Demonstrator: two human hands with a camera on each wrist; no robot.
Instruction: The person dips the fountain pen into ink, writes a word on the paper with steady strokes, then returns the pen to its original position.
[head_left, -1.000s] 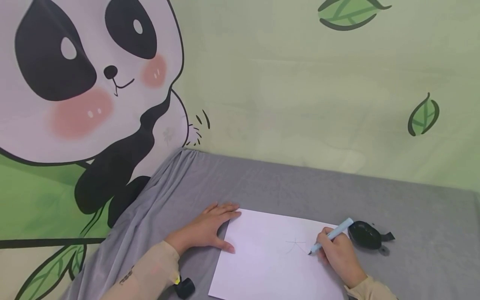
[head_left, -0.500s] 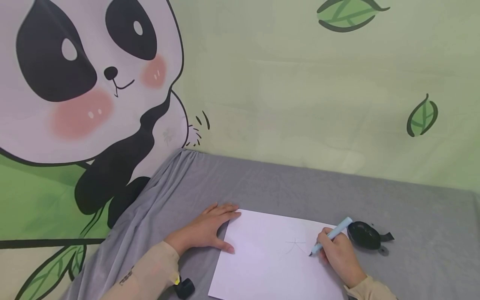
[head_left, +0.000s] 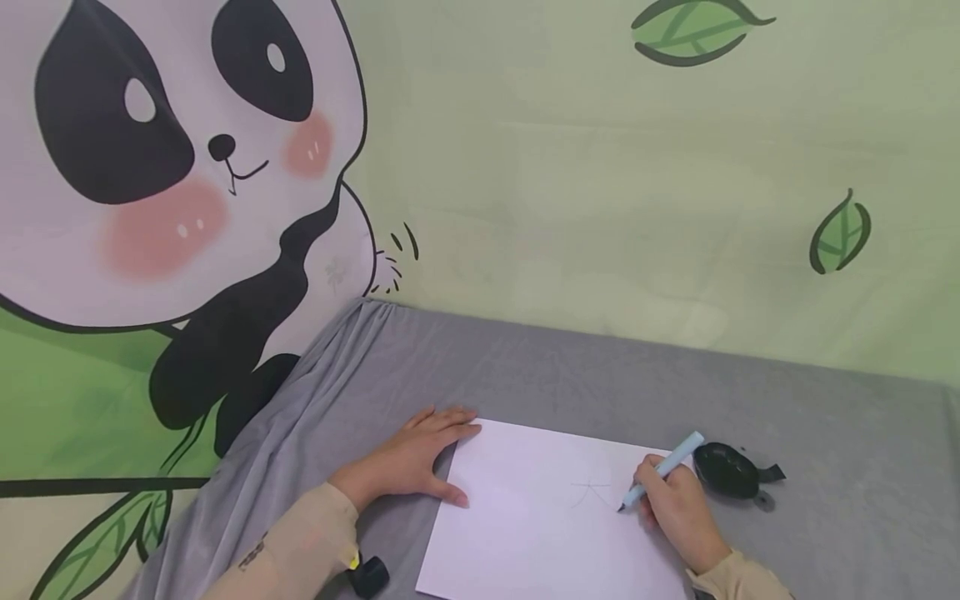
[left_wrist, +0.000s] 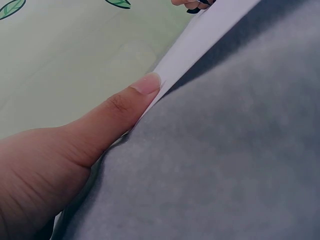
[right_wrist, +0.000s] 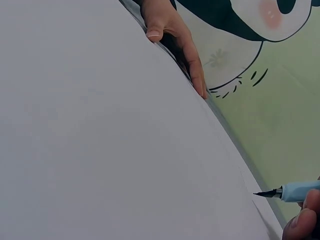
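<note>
My right hand point(head_left: 678, 500) pinches a light blue pen point(head_left: 671, 462) whose dark pointed tip is at the white paper point(head_left: 525, 542). Several thin crossing strokes point(head_left: 590, 486) are drawn just left of that tip. In the right wrist view, the pen point(right_wrist: 300, 191) lies nearly level, with its tip close to the paper point(right_wrist: 125, 125); contact is hard to tell. At the paper's left side my left hand point(head_left: 412, 458) rests with fingers spread, thumb and fingertips on the edge. The left wrist view shows that thumb point(left_wrist: 115, 112) pressing the edge of the paper point(left_wrist: 195, 50).
A glossy black object point(head_left: 727, 471) with a small tab sits just right of the paper. Another small black item point(head_left: 369, 575) lies by the left sleeve. Grey cloth point(head_left: 562, 358) covers the table, backed by a green wall hanging point(head_left: 600, 208) with a printed panda.
The pen tip has shifted very slightly down and right. My left hand holds its place on the paper, and the head view has drifted a little.
</note>
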